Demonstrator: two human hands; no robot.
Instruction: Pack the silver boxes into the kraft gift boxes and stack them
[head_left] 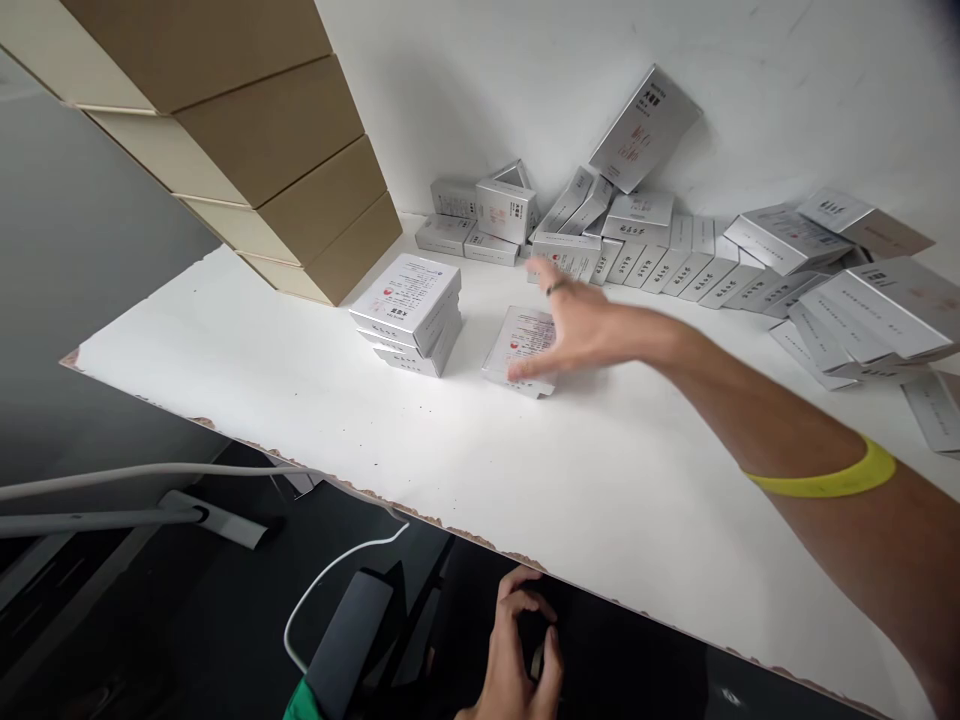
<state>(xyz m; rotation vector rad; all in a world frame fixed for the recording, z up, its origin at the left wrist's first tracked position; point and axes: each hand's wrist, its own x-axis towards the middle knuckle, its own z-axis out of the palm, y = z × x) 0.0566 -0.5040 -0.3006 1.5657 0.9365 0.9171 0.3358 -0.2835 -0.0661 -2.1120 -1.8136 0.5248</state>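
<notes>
My right hand (581, 320), slightly blurred, is over a short stack of white printed boxes (525, 335). Its thumb crosses the near part of the top box, and its fingers stretch apart past the far side; no grip shows. To the left stands a taller, uneven stack of similar white boxes (412, 300), untouched. My left hand (514, 650) is low, beyond the table's front edge, with loosely bent fingers and a gap before the thumb. Nothing shows in it.
Large brown cartons (300, 190) are piled at the left of the white table (420, 450), whose front edge is chipped. Many small boxes (675, 260) stand in a row along the wall, with others heaped at right (885, 300). A white cable (352, 545) hangs below.
</notes>
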